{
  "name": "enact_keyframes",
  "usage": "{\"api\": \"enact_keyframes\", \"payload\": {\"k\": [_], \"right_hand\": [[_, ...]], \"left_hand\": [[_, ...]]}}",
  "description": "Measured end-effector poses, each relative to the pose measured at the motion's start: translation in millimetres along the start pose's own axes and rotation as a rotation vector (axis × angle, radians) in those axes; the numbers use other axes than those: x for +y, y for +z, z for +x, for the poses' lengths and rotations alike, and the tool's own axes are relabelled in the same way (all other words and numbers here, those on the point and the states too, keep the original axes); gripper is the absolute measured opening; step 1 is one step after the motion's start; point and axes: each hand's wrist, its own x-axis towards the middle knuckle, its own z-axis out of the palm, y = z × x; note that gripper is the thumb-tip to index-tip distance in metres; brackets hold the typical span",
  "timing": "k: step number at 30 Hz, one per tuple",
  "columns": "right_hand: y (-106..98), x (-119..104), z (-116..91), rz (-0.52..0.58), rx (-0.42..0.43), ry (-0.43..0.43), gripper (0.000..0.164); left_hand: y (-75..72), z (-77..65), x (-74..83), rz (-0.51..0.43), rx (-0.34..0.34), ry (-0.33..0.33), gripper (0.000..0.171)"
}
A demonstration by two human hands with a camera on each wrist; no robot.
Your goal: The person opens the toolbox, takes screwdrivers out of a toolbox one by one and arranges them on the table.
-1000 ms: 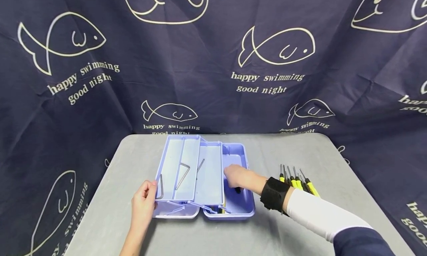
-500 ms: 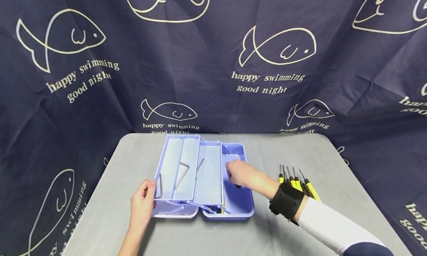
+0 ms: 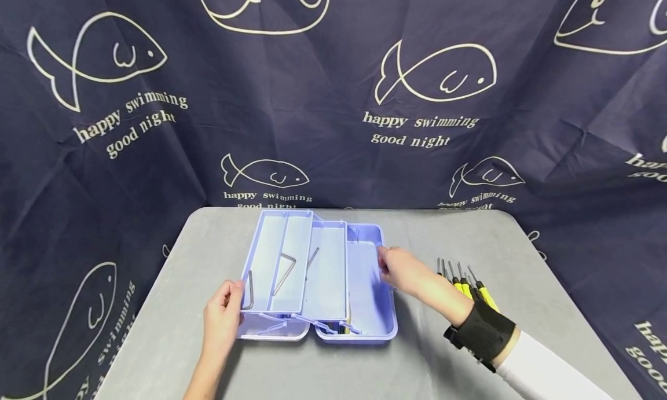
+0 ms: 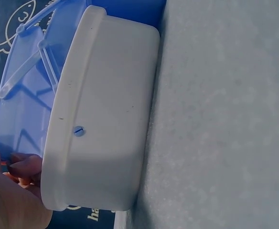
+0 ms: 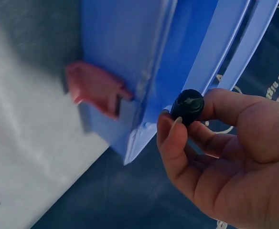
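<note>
A blue cantilever toolbox (image 3: pixel 372 272) stands unfolded on the table, its stepped trays (image 3: pixel 268 243) swung out to the left. At the near left corner of the top tray, my left hand (image 3: pixel 221 316) pinches the rim between thumb and curled fingers. My right hand (image 3: pixel 406 270) is over the right wall of the toolbox. In the right wrist view it holds a screwdriver (image 5: pixel 188 106) by thumb and fingertips; only the round black handle end shows, its shaft hidden. Bent hex keys (image 3: pixel 286 275) lie in the trays.
Several yellow-and-black screwdrivers (image 3: pixel 464 281) lie side by side on the grey table (image 3: pixel 443 353), right of the toolbox, partly behind my right forearm. Yellow-and-black tools (image 3: pixel 344 327) peek out under the lower tray. A red latch (image 5: pixel 96 88) sits on the toolbox's outer side.
My right hand has moved right, from inside the toolbox's deep compartment to its right wall, with the screwdriver in its grip. My left hand has stayed at the tray corner.
</note>
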Motion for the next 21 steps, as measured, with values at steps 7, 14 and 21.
{"api": "enact_keyframes", "payload": {"k": [7, 14, 21], "right_hand": [[-14, 27, -26, 0.013, 0.007, 0.081, 0.021], [-19, 72, -55, -0.005, 0.05, 0.206, 0.019], [-27, 115, -86, -0.017, 0.049, 0.321, 0.019]], "left_hand": [[0.7, -0.9, 0.5, -0.007, 0.008, -0.004, 0.031], [2.0, -0.1, 1.5, 0.004, 0.015, -0.001, 0.032], [1.9, -1.0, 1.5, -0.02, 0.011, -0.014, 0.033]]}}
